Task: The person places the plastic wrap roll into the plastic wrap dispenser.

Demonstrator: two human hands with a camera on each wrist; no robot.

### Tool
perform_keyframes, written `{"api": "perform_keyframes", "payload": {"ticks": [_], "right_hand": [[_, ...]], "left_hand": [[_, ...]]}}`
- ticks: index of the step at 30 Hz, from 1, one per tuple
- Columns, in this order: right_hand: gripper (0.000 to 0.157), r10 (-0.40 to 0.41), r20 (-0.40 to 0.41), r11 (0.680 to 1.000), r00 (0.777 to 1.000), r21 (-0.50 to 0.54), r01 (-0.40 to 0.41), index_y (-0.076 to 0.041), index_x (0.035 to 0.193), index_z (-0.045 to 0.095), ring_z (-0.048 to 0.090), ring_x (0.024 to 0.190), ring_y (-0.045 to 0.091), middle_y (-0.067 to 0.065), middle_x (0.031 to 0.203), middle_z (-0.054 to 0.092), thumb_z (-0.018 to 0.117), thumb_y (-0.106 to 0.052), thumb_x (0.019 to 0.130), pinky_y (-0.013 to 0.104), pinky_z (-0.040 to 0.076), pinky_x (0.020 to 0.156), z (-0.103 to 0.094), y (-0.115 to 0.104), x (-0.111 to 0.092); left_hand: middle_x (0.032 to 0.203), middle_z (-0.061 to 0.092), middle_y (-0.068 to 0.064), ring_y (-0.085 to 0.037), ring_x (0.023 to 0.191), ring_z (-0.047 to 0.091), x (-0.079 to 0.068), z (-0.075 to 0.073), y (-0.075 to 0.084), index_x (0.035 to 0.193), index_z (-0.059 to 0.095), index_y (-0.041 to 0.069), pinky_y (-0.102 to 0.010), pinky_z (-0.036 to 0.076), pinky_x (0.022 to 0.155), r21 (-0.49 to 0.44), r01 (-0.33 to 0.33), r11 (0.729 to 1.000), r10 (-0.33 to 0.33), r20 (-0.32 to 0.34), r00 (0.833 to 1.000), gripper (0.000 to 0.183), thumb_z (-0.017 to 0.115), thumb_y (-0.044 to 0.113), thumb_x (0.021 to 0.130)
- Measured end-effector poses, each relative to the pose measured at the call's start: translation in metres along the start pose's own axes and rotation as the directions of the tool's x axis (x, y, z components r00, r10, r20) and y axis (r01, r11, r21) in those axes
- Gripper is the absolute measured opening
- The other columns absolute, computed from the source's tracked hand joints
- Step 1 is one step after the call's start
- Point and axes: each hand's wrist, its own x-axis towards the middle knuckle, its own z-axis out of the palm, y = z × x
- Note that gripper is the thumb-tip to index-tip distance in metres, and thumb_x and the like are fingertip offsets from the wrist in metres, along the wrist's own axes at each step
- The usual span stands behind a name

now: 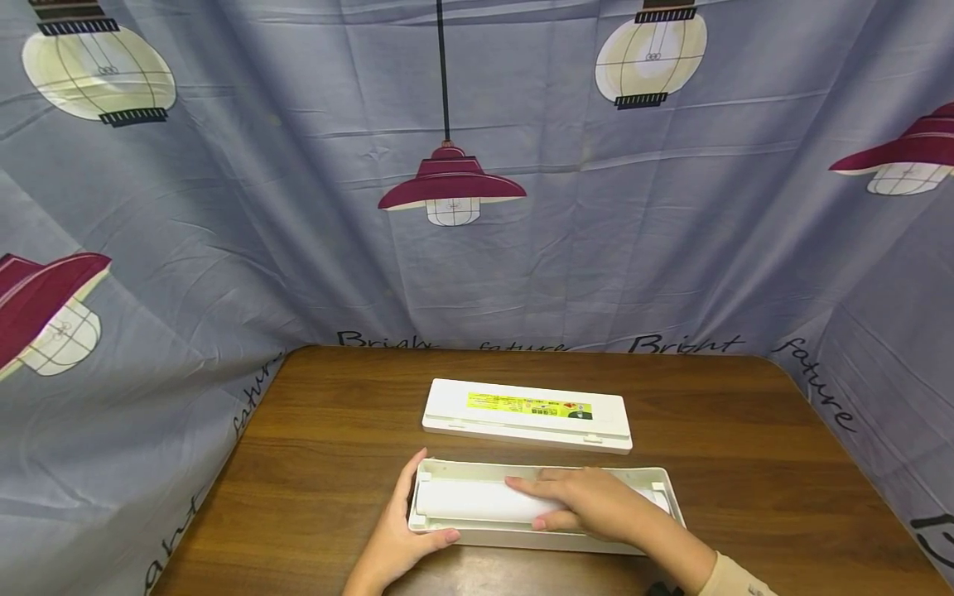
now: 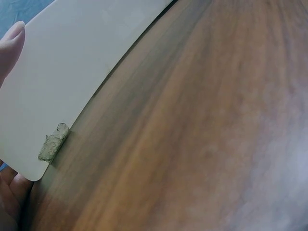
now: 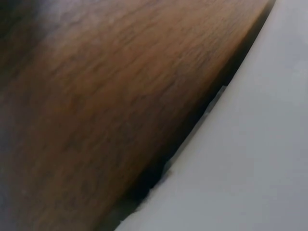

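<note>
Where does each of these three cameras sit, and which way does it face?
Head: on the person's head, facing forward and down at the wooden table, labelled white cover and open white box; left hand, right hand and a sleeve show.
Left wrist: on that wrist, facing the box's outer side and the tabletop; the thumb and some fingers show at the left edge.
Right wrist: on that wrist, facing a white surface and blurred wood; no hand plainly shows.
Shared: both wrist views show the table.
</note>
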Motion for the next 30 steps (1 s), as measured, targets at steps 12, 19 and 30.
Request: {"api": "perform_keyframes", "payload": {"ticks": [12,19,30], "right_hand": [[0.058,-0.029,-0.025,0.999,0.999,0.019,0.029,-0.035,0.150,0.043,0.057,0.089,-0.002,-0.016,0.108,0.065,0.049,-0.056,0.096,0.034,0.055,0.079,0.0000,0.0015,0.0005],[0.058,-0.033,-0.017,0.999,0.999,0.024,0.034,-0.034,0.150,0.044,0.054,0.086,-0.003,-0.017,0.107,0.064,0.049,-0.055,0.096,0.031,0.054,0.077,-0.0021,0.0000,0.0010],[0.061,-0.024,-0.003,1.000,1.000,-0.009,0.024,-0.035,0.150,0.043,0.062,0.094,0.001,-0.014,0.116,0.067,0.048,-0.059,0.094,0.033,0.056,0.075,-0.0034,-0.0017,-0.0006]], "left_hand": [[0.149,0.046,-0.004,-0.012,0.120,0.052,0.0003,0.0003,0.0000,0.158,0.020,0.020,-0.025,0.044,0.100,-0.002,0.000,1.000,0.000,-0.004,1.000,0.115,0.091,0.015,0.068],[0.149,0.046,-0.004,-0.013,0.121,0.052,-0.0002,-0.0001,0.0006,0.158,0.020,0.021,-0.025,0.044,0.100,0.013,0.007,1.000,-0.006,-0.009,1.000,0.115,0.091,0.016,0.069],[0.150,0.044,-0.006,-0.012,0.123,0.051,-0.0005,0.0003,0.0003,0.159,0.019,0.020,-0.024,0.043,0.101,0.007,-0.004,1.000,0.004,-0.005,1.000,0.115,0.091,0.015,0.069]]}}
